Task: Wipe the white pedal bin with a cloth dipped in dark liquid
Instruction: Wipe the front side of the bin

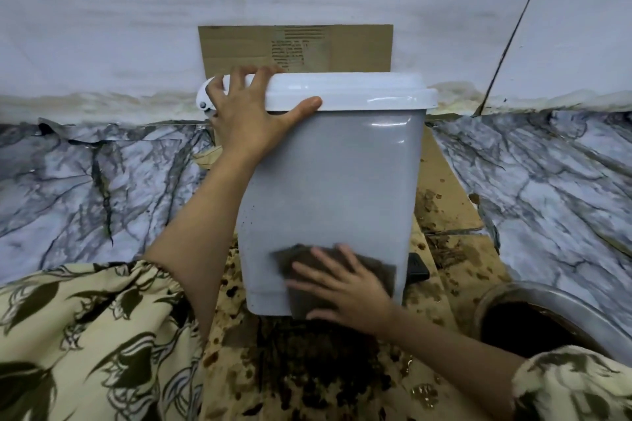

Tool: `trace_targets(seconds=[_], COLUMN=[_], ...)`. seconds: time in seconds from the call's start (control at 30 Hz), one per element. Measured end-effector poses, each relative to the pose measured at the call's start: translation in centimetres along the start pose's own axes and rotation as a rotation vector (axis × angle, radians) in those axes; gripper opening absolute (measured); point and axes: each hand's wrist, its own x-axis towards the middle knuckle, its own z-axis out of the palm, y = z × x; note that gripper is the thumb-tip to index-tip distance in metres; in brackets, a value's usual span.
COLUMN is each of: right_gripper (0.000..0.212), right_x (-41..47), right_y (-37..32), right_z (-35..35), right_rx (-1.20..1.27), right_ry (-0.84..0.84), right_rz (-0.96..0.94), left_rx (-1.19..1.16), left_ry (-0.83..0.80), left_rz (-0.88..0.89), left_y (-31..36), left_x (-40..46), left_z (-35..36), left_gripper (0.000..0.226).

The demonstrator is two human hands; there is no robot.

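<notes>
The white pedal bin (331,167) stands upright on cardboard in the middle, its lid (349,89) down. My left hand (249,113) grips the lid's left corner, fingers curled over the top and thumb along the front rim. My right hand (338,287) presses a dark brown wet cloth (301,260) flat against the bin's lower front, fingers spread straight. The black pedal (418,265) pokes out at the bin's lower right.
A metal bowl of dark liquid (523,321) sits at the lower right. Brown stains and drips cover the cardboard sheet (448,202) under the bin. Marble-patterned sheets (102,188) lie on both sides. A cardboard piece (239,48) leans on the white wall behind.
</notes>
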Motion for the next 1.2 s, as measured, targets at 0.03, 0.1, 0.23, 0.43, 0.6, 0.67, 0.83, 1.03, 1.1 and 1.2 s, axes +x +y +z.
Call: trace_targets(seconds=[0.03, 0.1, 0.23, 0.43, 0.6, 0.67, 0.83, 1.03, 1.1, 1.2], right_gripper=[0.065, 0.063, 0.066, 0.064, 0.063, 0.062, 0.064, 0.062, 0.06, 0.059], right_x=[-0.1, 1.6, 9.7, 0.8, -5.1, -2.4, 6.6, -4.4, -4.8, 1.2], right_y=[1.1, 3.3, 4.0, -2.6, 1.5, 4.5, 8.8, 2.4, 2.8, 5.2], right_z=[-0.5, -1.9, -3.4, 0.6, -0.2, -1.7, -3.8, -0.6, -0.5, -1.7], right_rx=[0.01, 0.014, 0.036, 0.029, 0.004, 0.049, 0.039, 0.0, 0.011, -0.043], right_ry=[0.052, 0.155, 0.251, 0.071, 0.093, 0.172, 0.311, 0.095, 0.107, 0.189], right_rz=[0.095, 0.379, 0.834, 0.27, 0.391, 0.568, 0.922, 0.357, 0.362, 0.556], left_rx=[0.0, -0.001, 0.01, -0.008, 0.006, 0.025, 0.051, 0.072, 0.055, -0.008], left_ry=[0.005, 0.02, 0.033, 0.03, 0.049, 0.047, 0.019, -0.031, -0.037, -0.046], left_rz=[0.002, 0.006, 0.021, 0.012, 0.015, 0.011, 0.017, 0.039, 0.068, 0.144], left_y=[0.1, 0.3, 0.1, 0.0, -0.1, 0.0, -0.1, -0.6, -1.2, -2.6], left_x=[0.0, -0.2, -0.4, 0.1, 0.4, 0.4, 0.8, 1.5, 1.8, 2.4], left_z=[0.0, 0.0, -0.2, 0.2, 0.6, 0.5, 0.3, 0.0, -0.4, -1.0], left_gripper=[0.074, 0.075, 0.075, 0.074, 0.076, 0.077, 0.081, 0.079, 0.068, 0.052])
